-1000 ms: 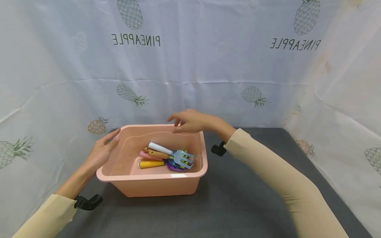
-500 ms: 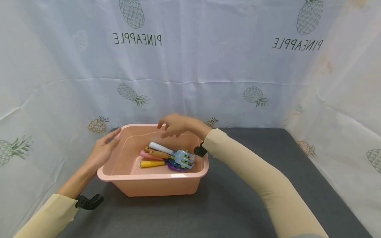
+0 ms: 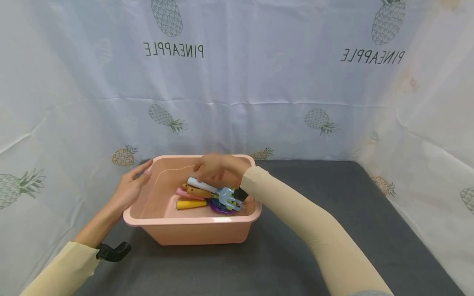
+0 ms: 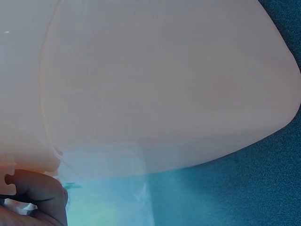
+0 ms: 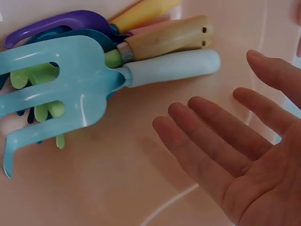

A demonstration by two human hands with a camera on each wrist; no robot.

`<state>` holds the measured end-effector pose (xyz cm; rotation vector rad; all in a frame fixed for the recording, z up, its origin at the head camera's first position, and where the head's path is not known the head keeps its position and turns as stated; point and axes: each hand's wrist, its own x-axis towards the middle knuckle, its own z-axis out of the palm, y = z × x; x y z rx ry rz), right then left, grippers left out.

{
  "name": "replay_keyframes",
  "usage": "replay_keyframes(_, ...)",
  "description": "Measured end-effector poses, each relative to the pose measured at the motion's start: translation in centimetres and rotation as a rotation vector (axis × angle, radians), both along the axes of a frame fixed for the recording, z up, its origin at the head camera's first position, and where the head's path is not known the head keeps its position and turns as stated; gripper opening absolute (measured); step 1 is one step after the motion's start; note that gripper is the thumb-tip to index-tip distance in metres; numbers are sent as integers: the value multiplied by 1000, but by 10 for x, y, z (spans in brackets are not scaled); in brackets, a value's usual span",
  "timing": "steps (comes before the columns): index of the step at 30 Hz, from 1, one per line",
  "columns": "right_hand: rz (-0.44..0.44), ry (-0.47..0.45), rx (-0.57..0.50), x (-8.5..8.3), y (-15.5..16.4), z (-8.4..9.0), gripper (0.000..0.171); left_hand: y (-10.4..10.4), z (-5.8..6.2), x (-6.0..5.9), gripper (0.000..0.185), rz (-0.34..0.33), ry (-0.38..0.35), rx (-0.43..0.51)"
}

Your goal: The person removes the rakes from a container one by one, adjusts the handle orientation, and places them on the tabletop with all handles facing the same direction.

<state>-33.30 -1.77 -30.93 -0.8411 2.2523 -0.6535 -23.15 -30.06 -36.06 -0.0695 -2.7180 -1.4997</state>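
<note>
My left hand (image 3: 127, 190) grips the left rim of a peach plastic basin (image 3: 189, 220), thumb over the edge; in the left wrist view its curled fingers (image 4: 40, 188) show at the lower left corner. Inside the basin lies a pile of small garden tools. On top is a light blue hand fork (image 5: 84, 82) with a white handle. My right hand (image 5: 249, 160) hovers over the basin with fingers spread, beside the fork's white handle and holding nothing. Under the fork lie wooden handles (image 5: 169, 37), a yellow handle (image 3: 190, 204), a pink handle (image 3: 188, 193) and a purple tool head (image 5: 70, 23).
The basin stands on a dark grey tabletop (image 3: 314, 197). A white cloth (image 3: 237, 74) printed with pineapples hangs behind and along both sides. The basin's back wall rises just behind my right hand.
My right hand has moved left and down from above the basin's back right rim to close over the white handle. The left hand has kept its hold on the rim.
</note>
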Motion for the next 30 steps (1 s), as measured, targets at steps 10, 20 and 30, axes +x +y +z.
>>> replay_keyframes(10, 172, 148, 136, -11, -16, -24, 59, 2, -1, 1, 61, 12, -12, 13)
replay_keyframes(20, -37, -111, -12, -6, -18, -34, 75, 3, -1, -2, 61, 14, -19, 24)
replay_keyframes(30, 19, 71, 51, -6, -15, -37, 75, 4, -1, -2, 61, 20, -13, 12)
